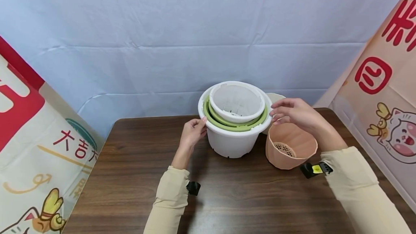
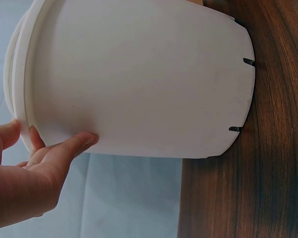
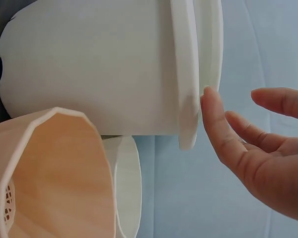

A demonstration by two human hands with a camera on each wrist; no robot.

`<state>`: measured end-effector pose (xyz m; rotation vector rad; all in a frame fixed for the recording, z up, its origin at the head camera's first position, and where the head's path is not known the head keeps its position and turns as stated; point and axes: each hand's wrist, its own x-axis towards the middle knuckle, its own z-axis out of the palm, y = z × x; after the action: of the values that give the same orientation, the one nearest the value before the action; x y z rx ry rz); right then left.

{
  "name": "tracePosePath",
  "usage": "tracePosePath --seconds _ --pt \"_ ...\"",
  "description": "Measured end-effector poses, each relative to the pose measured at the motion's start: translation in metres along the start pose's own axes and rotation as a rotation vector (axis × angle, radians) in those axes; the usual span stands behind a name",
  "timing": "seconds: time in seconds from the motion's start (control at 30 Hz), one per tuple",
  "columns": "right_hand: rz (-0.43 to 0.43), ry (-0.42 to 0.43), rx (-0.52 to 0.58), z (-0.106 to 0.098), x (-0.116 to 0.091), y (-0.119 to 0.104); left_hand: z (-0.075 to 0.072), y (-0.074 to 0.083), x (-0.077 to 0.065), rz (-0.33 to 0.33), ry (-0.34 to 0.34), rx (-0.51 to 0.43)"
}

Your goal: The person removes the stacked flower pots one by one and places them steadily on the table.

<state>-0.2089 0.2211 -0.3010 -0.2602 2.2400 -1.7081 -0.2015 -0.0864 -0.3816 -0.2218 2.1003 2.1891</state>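
Note:
A large white flower pot (image 1: 229, 143) stands upright at the back of the table. Nested inside it are a green pot (image 1: 238, 128) and a smaller white pot (image 1: 237, 98), whose rim rises above the others. My left hand (image 1: 193, 133) pinches the large pot's rim on its left side; in the left wrist view the thumb is on top and fingers lie against the outer wall. At the rim's right side is my right hand (image 1: 294, 113). Its fingers are extended in the right wrist view, fingertips at or very near the rim, thumb apart.
A ribbed orange pot (image 1: 276, 156) with a perforated base stands to the right, under my right forearm. Behind it, partly hidden, is a cream pot (image 3: 128, 183). The wooden table (image 1: 130, 176) meets a pale cloth backdrop (image 1: 162, 64); printed banners hang at both sides.

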Motion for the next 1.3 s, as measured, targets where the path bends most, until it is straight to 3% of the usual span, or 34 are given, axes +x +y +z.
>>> tracePosePath --seconds 0.53,0.97,1.3 --pt "0.075 -0.026 0.053 0.001 0.016 -0.01 0.0 0.0 0.0 -0.002 0.001 0.001" --pt "0.111 -0.021 0.034 0.005 0.024 -0.012 0.0 0.001 0.0 0.002 -0.001 -0.002" --pt "0.135 -0.001 0.112 0.009 0.031 -0.008 0.0 0.0 0.001 -0.006 0.0 -0.01"
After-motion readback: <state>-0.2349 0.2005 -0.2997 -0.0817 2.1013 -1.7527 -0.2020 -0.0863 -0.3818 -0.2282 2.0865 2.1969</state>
